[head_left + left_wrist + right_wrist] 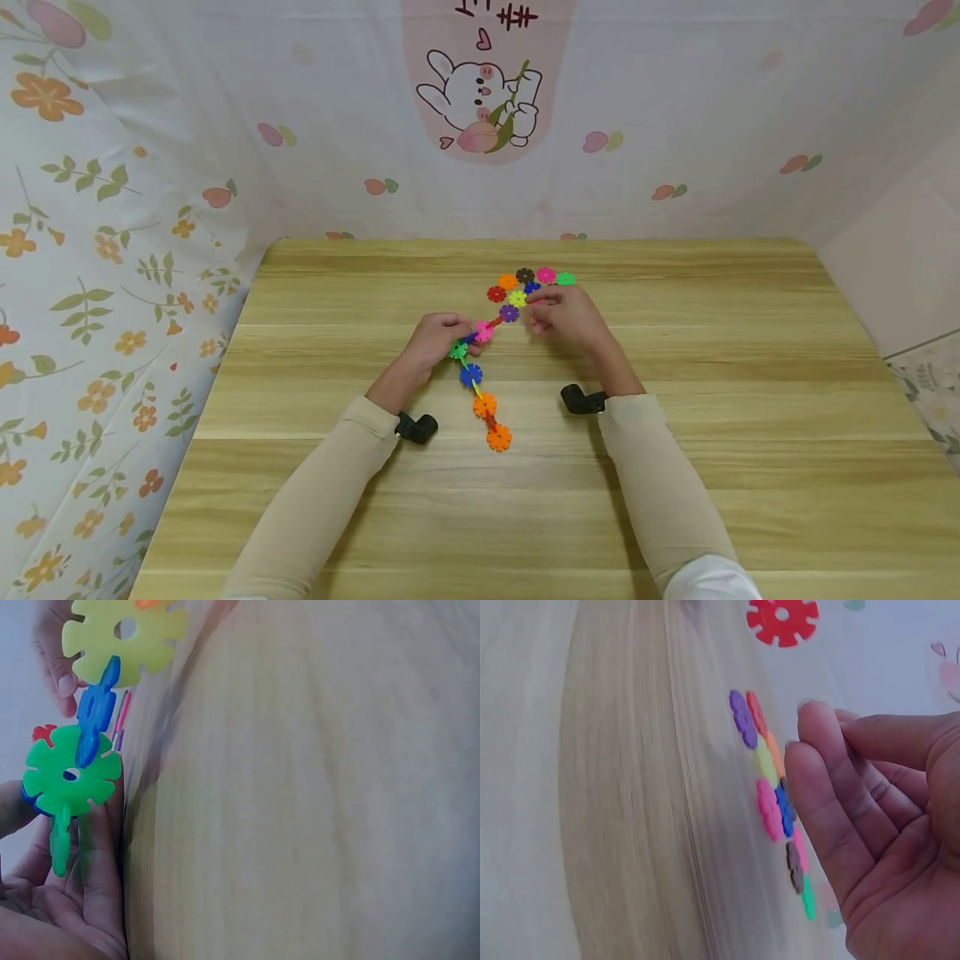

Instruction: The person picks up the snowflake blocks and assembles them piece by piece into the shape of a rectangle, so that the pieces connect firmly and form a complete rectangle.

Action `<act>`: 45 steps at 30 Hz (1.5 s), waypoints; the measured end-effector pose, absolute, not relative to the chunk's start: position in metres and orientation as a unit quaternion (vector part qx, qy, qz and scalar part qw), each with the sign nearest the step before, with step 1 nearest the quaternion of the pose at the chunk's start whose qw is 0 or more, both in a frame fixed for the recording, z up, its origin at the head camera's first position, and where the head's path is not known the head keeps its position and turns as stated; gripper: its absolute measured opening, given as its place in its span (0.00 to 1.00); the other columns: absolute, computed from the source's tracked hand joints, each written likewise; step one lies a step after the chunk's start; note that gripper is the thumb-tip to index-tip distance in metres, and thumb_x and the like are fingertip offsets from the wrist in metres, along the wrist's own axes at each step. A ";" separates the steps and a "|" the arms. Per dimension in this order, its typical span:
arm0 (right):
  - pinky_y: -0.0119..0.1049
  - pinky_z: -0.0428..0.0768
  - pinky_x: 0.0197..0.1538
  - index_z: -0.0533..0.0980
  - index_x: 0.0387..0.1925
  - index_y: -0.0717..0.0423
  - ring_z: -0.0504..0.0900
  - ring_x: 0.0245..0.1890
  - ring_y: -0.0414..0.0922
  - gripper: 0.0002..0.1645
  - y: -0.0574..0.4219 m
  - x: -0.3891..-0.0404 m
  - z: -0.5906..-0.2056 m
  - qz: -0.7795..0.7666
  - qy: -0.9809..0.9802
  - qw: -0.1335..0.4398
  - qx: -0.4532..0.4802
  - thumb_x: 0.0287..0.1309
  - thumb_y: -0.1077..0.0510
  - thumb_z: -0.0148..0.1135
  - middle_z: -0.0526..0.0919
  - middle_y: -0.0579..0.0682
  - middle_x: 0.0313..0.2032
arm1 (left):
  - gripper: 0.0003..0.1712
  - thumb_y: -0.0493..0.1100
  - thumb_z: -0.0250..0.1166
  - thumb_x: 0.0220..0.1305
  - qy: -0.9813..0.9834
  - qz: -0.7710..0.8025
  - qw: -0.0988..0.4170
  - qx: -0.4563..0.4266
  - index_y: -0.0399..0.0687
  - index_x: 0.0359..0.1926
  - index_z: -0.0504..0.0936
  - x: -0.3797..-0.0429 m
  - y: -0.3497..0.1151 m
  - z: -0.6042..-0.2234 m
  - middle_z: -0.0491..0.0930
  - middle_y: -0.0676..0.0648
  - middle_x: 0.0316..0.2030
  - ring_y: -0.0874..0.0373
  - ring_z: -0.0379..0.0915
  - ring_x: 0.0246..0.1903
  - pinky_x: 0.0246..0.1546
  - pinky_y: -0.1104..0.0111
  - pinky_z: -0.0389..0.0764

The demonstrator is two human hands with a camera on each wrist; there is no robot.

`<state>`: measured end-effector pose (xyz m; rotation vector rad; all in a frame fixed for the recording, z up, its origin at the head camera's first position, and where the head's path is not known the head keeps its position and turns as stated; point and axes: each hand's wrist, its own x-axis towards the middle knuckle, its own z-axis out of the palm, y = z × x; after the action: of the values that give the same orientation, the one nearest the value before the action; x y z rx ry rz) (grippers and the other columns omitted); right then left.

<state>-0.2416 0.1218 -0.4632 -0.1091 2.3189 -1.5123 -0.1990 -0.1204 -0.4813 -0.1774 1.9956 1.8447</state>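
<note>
My left hand (438,337) grips a chain of slotted plastic snowflake discs (471,375) near its upper end. The chain hangs toward me in orange, blue, green and pink, with thin edge-on discs between. In the left wrist view, a green disc (52,776) sits beside the thumb, joined by a blue disc (94,716) to a yellow one (157,645). At the chain's far end, a red disc (769,622) shows in the right wrist view. Over the loose discs is my right hand (566,317), its thumb close to the bent fingers; no disc shows between them.
Loose discs lie flat near the table's back edge, among them purple (509,313), yellow (517,298), red (497,294), orange (507,282), black (525,275) and green (566,278). Behind the wooden table (750,400) hangs a printed curtain (675,108).
</note>
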 end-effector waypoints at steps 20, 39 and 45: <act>0.38 0.85 0.31 0.73 0.57 0.60 0.79 0.18 0.43 0.19 0.136 -0.249 -0.468 -0.549 0.811 0.198 0.044 0.70 0.55 0.55 0.81 0.54 0.25 | 0.12 0.43 0.58 0.71 0.724 0.653 0.211 -0.070 0.39 0.46 0.82 -0.201 -0.119 -0.481 0.86 0.40 0.38 0.53 0.86 0.33 0.54 0.63 0.79; 0.31 0.80 0.23 0.75 0.54 0.60 0.76 0.15 0.41 0.18 0.124 -0.249 -0.477 -0.460 0.872 0.163 0.033 0.65 0.56 0.61 0.80 0.52 0.20 | 0.12 0.41 0.56 0.72 0.713 0.663 0.217 -0.074 0.37 0.46 0.81 -0.202 -0.119 -0.481 0.85 0.42 0.38 0.56 0.85 0.31 0.43 0.67 0.83; 0.31 0.80 0.24 0.73 0.51 0.65 0.76 0.16 0.39 0.19 0.125 -0.251 -0.474 -0.462 0.864 0.192 0.053 0.63 0.57 0.63 0.81 0.51 0.22 | 0.11 0.41 0.56 0.72 0.711 0.663 0.220 -0.076 0.38 0.46 0.80 -0.201 -0.119 -0.481 0.86 0.41 0.38 0.56 0.85 0.31 0.41 0.68 0.84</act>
<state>-0.2510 0.1250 -0.4744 0.1500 2.4259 -1.2970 -0.2006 -0.1192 -0.4805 -0.2109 1.9672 1.8350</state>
